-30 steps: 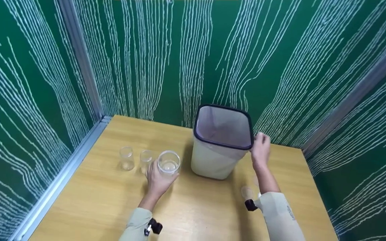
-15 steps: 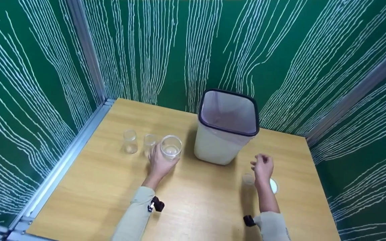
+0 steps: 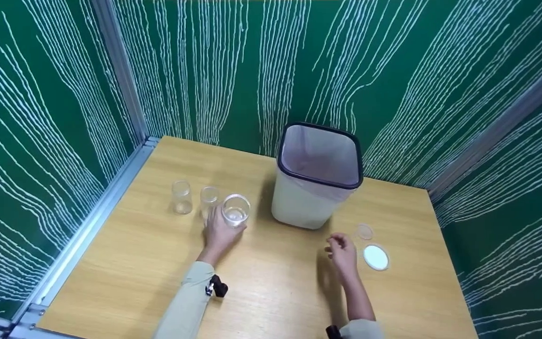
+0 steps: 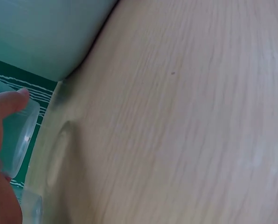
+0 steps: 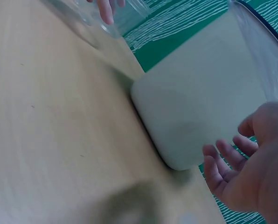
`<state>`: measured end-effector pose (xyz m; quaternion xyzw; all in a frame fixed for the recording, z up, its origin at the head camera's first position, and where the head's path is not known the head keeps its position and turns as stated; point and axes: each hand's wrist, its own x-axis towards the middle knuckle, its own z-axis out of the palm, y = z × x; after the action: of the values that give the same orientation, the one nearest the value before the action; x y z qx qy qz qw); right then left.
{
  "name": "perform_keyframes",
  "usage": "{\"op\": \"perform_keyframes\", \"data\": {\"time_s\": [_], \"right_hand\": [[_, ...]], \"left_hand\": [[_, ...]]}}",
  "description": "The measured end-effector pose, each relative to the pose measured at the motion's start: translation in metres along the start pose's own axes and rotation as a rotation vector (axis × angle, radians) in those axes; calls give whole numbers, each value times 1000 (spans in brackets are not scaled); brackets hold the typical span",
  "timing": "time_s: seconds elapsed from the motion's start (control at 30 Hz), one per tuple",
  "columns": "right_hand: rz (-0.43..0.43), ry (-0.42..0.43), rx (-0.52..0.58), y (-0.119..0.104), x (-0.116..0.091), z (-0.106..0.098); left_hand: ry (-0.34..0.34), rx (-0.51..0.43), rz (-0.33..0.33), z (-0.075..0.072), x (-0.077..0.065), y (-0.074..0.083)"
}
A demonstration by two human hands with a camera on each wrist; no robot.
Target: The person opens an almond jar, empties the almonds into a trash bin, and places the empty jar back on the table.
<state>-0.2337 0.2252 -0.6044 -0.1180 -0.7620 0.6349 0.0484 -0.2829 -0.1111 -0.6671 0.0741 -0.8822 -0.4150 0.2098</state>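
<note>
My left hand [image 3: 221, 230] grips a clear plastic cup [image 3: 236, 217], thumb on one side, its open mouth facing up. In the left wrist view the thumb presses the side of that cup [image 4: 20, 137], and a shadow falls on the table beyond it. Two other clear cups stand to the left, one [image 3: 209, 194] right by the fingers and one [image 3: 182, 197] further out. My right hand [image 3: 344, 254] hangs over the table in front of the bin, fingers loosely curled around nothing. The right wrist view has this hand [image 5: 255, 163] overlapping the bin's side.
A white bin [image 3: 299, 205] with a dark rim and a clear liner stands at the back centre of the wooden table [image 3: 271, 292]. Right of my right hand lie a clear round disc [image 3: 365, 231] and a white round disc [image 3: 376, 257]. Green walls with white lines enclose the table.
My right hand has come away from the bin's right rim, moving toward me and leftward, uncovering the two discs. My left hand keeps hold of the cup. The head view has tilted slightly.
</note>
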Motion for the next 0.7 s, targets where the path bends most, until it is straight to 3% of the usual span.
{"op": "perform_keyframes", "data": {"time_s": [0.37,0.7], "right_hand": [[-7,-112,-25,18,-17,13],[0,-148,-60,23,-31,11]], "left_hand": [[-14,-16,-26,2,-4,-8],[-30,-26,-18,7,-9,-18]]}}
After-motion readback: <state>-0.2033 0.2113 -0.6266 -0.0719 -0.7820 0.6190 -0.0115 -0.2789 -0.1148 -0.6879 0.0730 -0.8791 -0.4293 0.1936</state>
